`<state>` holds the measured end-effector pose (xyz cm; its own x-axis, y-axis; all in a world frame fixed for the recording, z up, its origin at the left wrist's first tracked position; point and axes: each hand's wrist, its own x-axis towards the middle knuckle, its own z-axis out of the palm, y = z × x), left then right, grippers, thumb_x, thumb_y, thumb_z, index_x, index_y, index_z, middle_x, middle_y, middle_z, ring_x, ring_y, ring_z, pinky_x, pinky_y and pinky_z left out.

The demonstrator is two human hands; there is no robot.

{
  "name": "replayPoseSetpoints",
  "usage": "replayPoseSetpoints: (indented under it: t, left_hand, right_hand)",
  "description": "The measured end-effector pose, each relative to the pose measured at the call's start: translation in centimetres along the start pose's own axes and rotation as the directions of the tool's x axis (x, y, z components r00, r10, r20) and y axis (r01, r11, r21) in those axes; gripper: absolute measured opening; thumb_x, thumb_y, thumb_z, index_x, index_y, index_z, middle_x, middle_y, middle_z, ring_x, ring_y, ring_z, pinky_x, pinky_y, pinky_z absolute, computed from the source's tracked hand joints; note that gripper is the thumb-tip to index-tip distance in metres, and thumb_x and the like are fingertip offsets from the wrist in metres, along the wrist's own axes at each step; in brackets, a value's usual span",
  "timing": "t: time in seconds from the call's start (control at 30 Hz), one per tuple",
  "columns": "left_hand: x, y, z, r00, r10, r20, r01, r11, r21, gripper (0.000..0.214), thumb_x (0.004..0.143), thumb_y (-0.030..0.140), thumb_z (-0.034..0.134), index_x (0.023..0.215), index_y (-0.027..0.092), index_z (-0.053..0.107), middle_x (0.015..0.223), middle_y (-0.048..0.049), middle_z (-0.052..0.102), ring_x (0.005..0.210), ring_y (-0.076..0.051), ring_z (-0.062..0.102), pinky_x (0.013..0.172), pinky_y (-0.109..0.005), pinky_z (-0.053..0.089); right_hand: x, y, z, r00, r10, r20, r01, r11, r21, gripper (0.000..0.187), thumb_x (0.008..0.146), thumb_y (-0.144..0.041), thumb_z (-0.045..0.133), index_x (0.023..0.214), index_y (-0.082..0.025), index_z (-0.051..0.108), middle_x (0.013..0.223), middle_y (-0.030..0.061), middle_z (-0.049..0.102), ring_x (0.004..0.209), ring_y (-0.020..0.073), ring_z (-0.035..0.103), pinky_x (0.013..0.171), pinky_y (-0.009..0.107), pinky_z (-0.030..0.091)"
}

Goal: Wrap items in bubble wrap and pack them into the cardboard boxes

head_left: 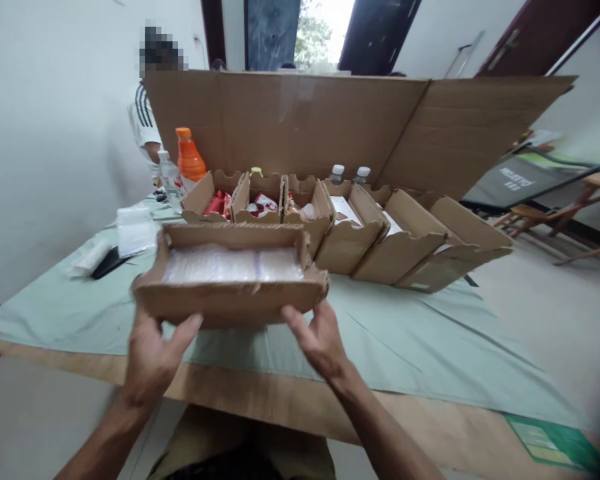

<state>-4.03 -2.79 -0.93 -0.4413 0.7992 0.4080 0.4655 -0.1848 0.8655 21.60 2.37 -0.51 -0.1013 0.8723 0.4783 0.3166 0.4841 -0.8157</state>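
Note:
Between my two hands is a long, open cardboard box point(230, 303), raised a little over the front of the table. My left hand point(157, 353) grips its left end, thumb on the near wall. At the right end, my right hand point(315, 337) grips the box the same way; the fingers of both hands are partly hidden beneath it. Inside lies clear plastic wrapping point(235, 264), perhaps bubble wrap or stacked bags; which one I cannot tell. Behind it stands a row of cardboard bins, among them one with red packets point(219, 204) and one holding white cards point(346, 211).
A pale green cloth point(380, 333) covers the table. Clear plastic bags point(134, 230) and a black object point(111, 263) lie at the left. An orange bottle point(191, 157) stands behind them. A tall cardboard panel point(300, 127) closes off the back, with a person point(145, 117) beyond it.

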Motion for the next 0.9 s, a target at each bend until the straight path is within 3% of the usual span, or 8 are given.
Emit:
replayPoseSetpoints:
  t: [0.1,0.17,0.23,0.33,0.5,0.63,0.8,0.9]
  left_hand:
    - [2.3,2.0,4.1,0.992,0.098,0.085,-0.085,0.985,-0.15,0.088,0.08,0.043,0.075,0.158,0.02,0.039,0.134,-0.0126,0.067,0.12,-0.031,0.067,0.111,-0.053,0.052]
    - [1.7,2.4,6.6,0.978,0.137,0.156,-0.104,0.974,-0.203,0.091,0.08,0.039,0.075,0.16,0.021,0.036,0.144,-0.0147,0.062,0.131,-0.032,0.061,0.117,-0.054,0.046]
    - [-0.2,2.2,7.8,0.969,0.136,0.205,-0.088,0.97,-0.227,0.09,0.082,0.035,0.074,0.161,0.023,0.034,0.154,-0.0159,0.054,0.141,-0.034,0.054,0.122,-0.056,0.04]
    - [-3.8,1.0,6.7,0.978,0.069,0.199,-0.031,0.982,-0.189,0.089,0.086,0.032,0.071,0.164,0.027,0.027,0.163,-0.0148,0.044,0.15,-0.035,0.044,0.125,-0.058,0.036]
    - [-7.2,-1.6,1.6,0.985,0.034,0.166,-0.026,0.998,-0.051,0.097,0.089,0.033,0.072,0.168,0.032,0.015,0.172,-0.0089,0.028,0.159,-0.035,0.027,0.131,-0.056,0.023]
    - [-5.6,-4.6,-0.7,0.959,-0.03,0.282,0.039,0.999,-0.026,0.111,0.082,0.043,0.082,0.168,0.034,0.011,0.174,-0.0112,0.023,0.159,-0.039,0.027,0.129,-0.06,0.026]
    - [-1.2,-6.1,0.6,0.886,-0.046,0.461,0.12,0.984,-0.132,0.139,0.066,0.053,0.092,0.168,0.028,0.001,0.172,-0.0194,0.025,0.155,-0.043,0.033,0.126,-0.062,0.031]
    - [-1.1,-6.5,0.7,0.901,0.003,0.434,0.081,0.981,-0.174,0.143,0.064,0.053,0.093,0.168,0.026,-0.001,0.169,-0.02,0.032,0.151,-0.042,0.041,0.122,-0.058,0.039]
  right_hand:
    - [1.2,2.0,-1.6,0.979,0.052,-0.199,-0.053,0.999,0.001,0.059,0.088,-0.069,0.065,0.118,-0.018,0.07,0.107,0.0125,0.076,0.096,0.0294,0.069,0.087,0.046,0.057]
    - [-0.3,3.4,-3.5,0.946,0.067,-0.317,-0.088,0.995,-0.052,0.058,0.088,-0.067,0.066,0.117,-0.016,0.071,0.105,0.0127,0.076,0.098,0.0298,0.069,0.088,0.045,0.055]
    - [-2.4,4.2,-4.8,0.931,0.081,-0.355,-0.125,0.987,-0.102,0.057,0.089,-0.063,0.068,0.118,-0.015,0.071,0.106,0.0133,0.076,0.102,0.0313,0.069,0.091,0.045,0.054]
    - [-3.8,4.6,-4.2,0.944,0.132,-0.303,-0.165,0.983,-0.086,0.059,0.089,-0.064,0.067,0.121,-0.015,0.07,0.108,0.0139,0.076,0.101,0.0321,0.07,0.089,0.044,0.055]
    - [-0.9,4.9,-0.8,0.986,0.132,-0.103,-0.125,0.989,0.076,0.07,0.085,-0.073,0.065,0.13,-0.019,0.065,0.125,0.0138,0.072,0.114,0.0337,0.066,0.099,0.048,0.053]
    - [-0.7,5.6,-1.1,0.988,0.15,-0.025,-0.146,0.983,0.113,0.065,0.091,-0.066,0.063,0.141,-0.025,0.057,0.137,0.0125,0.065,0.122,0.0318,0.062,0.106,0.05,0.049]
    - [-2.6,6.0,-2.3,0.975,0.221,0.024,-0.222,0.973,0.067,0.058,0.092,-0.064,0.062,0.137,-0.028,0.058,0.141,0.0112,0.063,0.125,0.0315,0.061,0.104,0.05,0.05]
    - [-2.4,5.4,-1.4,0.976,0.215,0.044,-0.215,0.977,-0.001,0.057,0.092,-0.065,0.062,0.134,-0.027,0.059,0.135,0.0107,0.066,0.12,0.0311,0.062,0.102,0.049,0.051]
